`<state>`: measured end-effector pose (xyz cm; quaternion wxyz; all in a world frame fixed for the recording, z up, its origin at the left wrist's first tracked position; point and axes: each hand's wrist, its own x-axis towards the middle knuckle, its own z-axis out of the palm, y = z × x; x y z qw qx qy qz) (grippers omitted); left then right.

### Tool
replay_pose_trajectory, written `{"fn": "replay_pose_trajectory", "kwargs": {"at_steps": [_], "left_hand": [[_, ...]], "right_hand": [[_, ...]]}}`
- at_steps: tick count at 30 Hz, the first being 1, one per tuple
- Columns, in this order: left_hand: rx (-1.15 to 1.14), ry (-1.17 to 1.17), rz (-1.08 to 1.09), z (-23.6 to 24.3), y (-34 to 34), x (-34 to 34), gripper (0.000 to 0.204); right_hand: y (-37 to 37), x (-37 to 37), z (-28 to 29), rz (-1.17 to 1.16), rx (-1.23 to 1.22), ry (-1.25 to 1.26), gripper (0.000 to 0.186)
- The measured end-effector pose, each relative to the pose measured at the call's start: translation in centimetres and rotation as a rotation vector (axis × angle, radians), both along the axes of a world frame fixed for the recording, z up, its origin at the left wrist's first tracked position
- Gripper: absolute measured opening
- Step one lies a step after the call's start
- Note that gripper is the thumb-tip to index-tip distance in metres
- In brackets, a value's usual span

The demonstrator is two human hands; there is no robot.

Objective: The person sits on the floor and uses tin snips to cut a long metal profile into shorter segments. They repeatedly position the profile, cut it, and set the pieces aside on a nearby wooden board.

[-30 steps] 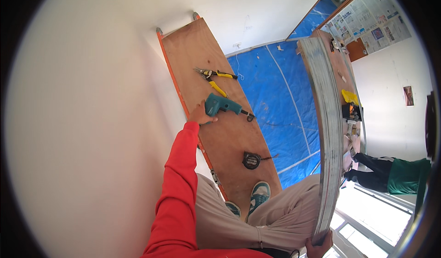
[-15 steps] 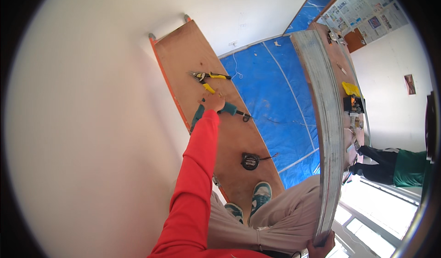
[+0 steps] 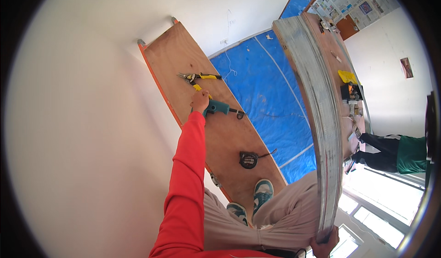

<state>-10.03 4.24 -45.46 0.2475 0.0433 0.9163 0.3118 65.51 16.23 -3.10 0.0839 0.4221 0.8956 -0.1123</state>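
My left hand (image 3: 200,102), in a red sleeve, is curled at the teal drill (image 3: 217,108) and the lower yellow handle of the snips (image 3: 210,76); what its fingers hold is hidden. The tools lie on an orange-sided plank platform (image 3: 167,51), where a black tape measure (image 3: 248,159) also lies, nearer my shoes (image 3: 262,193). At the lower right my right hand (image 3: 325,243) grips the near end of a bundle of long grey metal channels (image 3: 310,74), which runs up to the upper middle beside a wooden work surface.
Blue sheeting (image 3: 257,97) covers the floor. A white wall (image 3: 82,134) borders the platform's left. Tools and a yellow item (image 3: 347,76) crowd the right-hand surface (image 3: 333,51). A person in green and black (image 3: 411,154) is at the right, near bright windows (image 3: 376,216).
My left hand moved from the drill's rear across its top, then back leftward, its fingers now more curled. The view shifted slightly; the channels' far end appears farther up and left.
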Motion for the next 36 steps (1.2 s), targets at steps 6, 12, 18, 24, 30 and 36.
{"fn": "replay_pose_trajectory", "kwargs": {"at_steps": [6, 12, 18, 24, 30, 36], "left_hand": [[-0.279, 0.12, -0.113, 0.0, 0.2, 0.5, 0.035], [-0.171, 0.134, -0.094, -0.3, -0.6, 0.3, 0.038], [0.166, -0.011, 0.119, -0.3, -1.0, -0.2, 0.038], [0.563, -0.185, 0.268, 1.7, -1.9, -0.4, 0.037], [0.398, -0.159, 0.138, 1.3, -1.5, -0.9, 0.05], [-0.277, -0.072, -0.21, 3.8, 0.3, -1.3, 0.074]], "right_hand": [[-0.2, -1.3, 0.1, -0.005, -0.02, 0.196, 0.018], [-0.3, -2.2, 0.2, -0.094, -0.08, 0.292, 0.019], [-0.4, -3.1, 1.2, -0.053, -0.048, 0.079, 0.03], [-0.6, -3.8, 1.9, -0.202, -0.133, -0.024, 0.051], [-0.8, -3.5, 1.8, -0.075, -0.003, -0.173, 0.059], [-1.0, -3.5, 2.6, -0.101, -0.036, -0.309, 0.064]]}}
